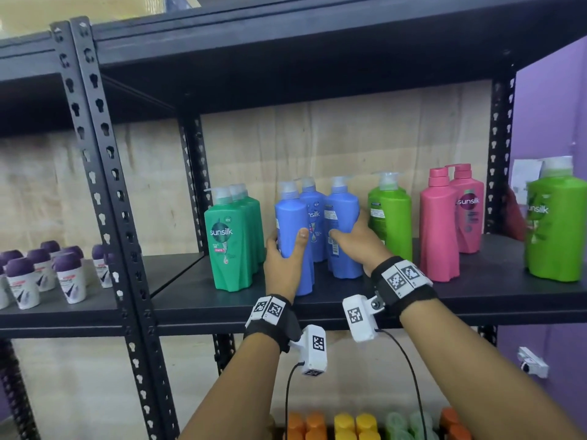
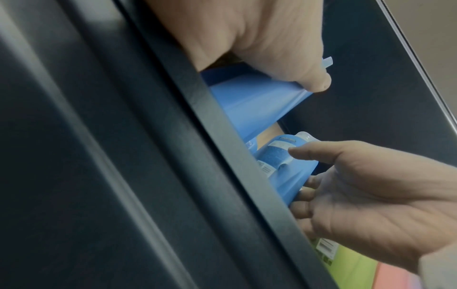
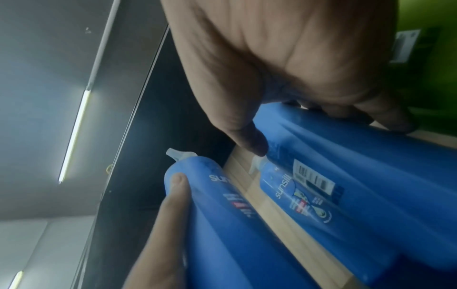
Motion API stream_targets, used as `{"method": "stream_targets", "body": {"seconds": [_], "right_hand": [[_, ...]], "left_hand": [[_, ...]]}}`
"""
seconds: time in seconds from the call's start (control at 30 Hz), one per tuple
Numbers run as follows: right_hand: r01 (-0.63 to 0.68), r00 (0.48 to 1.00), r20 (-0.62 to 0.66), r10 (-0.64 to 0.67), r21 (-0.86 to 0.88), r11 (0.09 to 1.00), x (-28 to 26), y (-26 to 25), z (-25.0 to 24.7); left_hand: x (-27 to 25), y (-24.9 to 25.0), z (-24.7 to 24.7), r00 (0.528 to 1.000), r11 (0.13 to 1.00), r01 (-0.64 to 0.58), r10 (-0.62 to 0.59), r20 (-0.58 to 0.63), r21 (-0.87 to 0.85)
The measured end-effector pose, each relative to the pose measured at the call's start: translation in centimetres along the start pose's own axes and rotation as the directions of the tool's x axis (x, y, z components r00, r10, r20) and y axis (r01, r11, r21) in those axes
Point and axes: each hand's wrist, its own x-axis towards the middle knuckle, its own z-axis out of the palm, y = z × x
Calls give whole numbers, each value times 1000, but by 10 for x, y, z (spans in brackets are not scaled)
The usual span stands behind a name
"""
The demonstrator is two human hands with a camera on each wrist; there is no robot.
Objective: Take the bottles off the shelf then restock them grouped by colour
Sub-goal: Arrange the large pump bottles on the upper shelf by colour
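Observation:
Three blue pump bottles stand together mid-shelf. My left hand (image 1: 286, 246) grips the front-left blue bottle (image 1: 290, 214), thumb on its front, fingers round its left side. My right hand (image 1: 349, 230) holds the right blue bottle (image 1: 341, 204), thumb on the label, fingers behind. The third blue bottle (image 1: 313, 201) stands between and behind them. The left wrist view shows my left hand (image 2: 272, 48) on its blue bottle (image 2: 252, 101). The right wrist view shows my right hand (image 3: 321, 125) on its blue bottle (image 3: 358, 166). Both bottles stand on the black shelf (image 1: 476, 281).
Dark green bottles (image 1: 233, 236) stand left of the blue ones. A light green bottle (image 1: 390, 217), two pink bottles (image 1: 440, 223) and another light green bottle (image 1: 556, 223) stand to the right. Purple-capped roll-ons (image 1: 38, 271) fill the left bay. Orange and yellow caps (image 1: 317, 423) show below.

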Motion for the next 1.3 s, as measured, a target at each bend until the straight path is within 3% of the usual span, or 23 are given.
{"method": "stream_targets", "body": {"seconds": [0.1,0.43,0.57,0.73,0.93,1.07,1.3], "right_hand": [[-20,1000,-20,21,47,999,8,0,3],[43,999,-6,-44,-100,994,1,12,16],[3,999,36,-5,73,997,-5,22,22],[-105,988,145,55,364,926,-17,31,28],[-99,993,97,63,426,899,-21,37,29],[-79,997,33,72,403,912,-24,40,27],[-43,999,20,38,324,945,-23,49,25]], "left_hand": [[0,1,-1,1000,1000,8,-8,5,11],[2,-1,-2,1000,1000,-8,8,24,-5],[1,-1,-1,998,998,-61,60,-33,-26],[4,-5,-3,996,996,-82,83,-41,26],[1,-4,-4,995,1000,-18,17,-96,-9],[1,-7,-4,977,990,-69,92,-192,126],[-3,-2,-3,968,987,-93,121,-219,134]]}}
